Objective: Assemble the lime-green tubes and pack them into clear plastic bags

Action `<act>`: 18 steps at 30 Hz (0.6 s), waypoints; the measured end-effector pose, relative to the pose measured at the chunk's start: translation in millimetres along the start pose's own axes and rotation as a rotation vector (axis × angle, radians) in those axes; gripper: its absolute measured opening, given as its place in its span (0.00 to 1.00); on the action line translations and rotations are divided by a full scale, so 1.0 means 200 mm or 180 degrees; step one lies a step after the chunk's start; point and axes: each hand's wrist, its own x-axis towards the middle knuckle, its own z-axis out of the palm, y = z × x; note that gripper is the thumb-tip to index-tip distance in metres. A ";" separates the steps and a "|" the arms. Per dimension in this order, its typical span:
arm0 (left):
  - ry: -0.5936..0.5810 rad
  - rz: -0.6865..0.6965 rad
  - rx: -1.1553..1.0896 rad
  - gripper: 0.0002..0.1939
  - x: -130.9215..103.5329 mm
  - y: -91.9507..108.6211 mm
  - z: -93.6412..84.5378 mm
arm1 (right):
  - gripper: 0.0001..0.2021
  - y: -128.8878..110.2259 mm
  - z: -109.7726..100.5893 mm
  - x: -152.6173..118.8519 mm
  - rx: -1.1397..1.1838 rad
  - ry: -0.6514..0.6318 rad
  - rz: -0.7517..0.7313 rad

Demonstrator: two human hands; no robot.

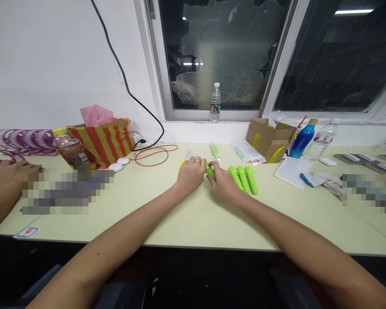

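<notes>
A bright green toy microphone [210,171] is gripped between my two hands, mostly covered by the fingers. My left hand [192,174], with a ring on one finger, is closed around its left end. From the other side, my right hand [224,183] pinches it with thumb and fingers. Just right of that hand, three more green toy microphones [251,180] lie side by side on the table. Small yellow rings [180,165] and clear round plastic pieces [189,153] lie behind my left hand, partly hidden.
Along the wall stand a striped bag [116,143], a tea bottle [73,150], a cardboard box [270,139] and a blue bottle [303,139]. Red wire [154,161] loops across the table [180,223]. Another person's hand [16,171] rests at left near purple wheels [28,140].
</notes>
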 end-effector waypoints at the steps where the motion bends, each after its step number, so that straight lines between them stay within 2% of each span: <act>1: -0.0107 0.0091 0.0062 0.10 0.00 -0.01 0.01 | 0.16 0.01 0.00 0.00 -0.0060 -0.0051 0.0014; 4: -0.0300 0.0280 0.0193 0.10 0.02 -0.04 0.03 | 0.17 0.03 0.00 0.00 -0.0123 -0.0114 0.0102; 8: -0.0469 0.0770 0.0277 0.12 0.06 -0.08 0.00 | 0.22 0.06 -0.02 0.03 0.0184 -0.0087 0.0391; 12: -0.0523 0.1037 0.0205 0.13 0.09 -0.08 -0.04 | 0.07 0.07 -0.06 0.04 0.0641 -0.0382 0.0572; 18: -0.0372 0.0971 -0.0115 0.11 0.09 -0.09 -0.02 | 0.06 0.06 -0.06 0.04 0.0742 -0.0352 0.0578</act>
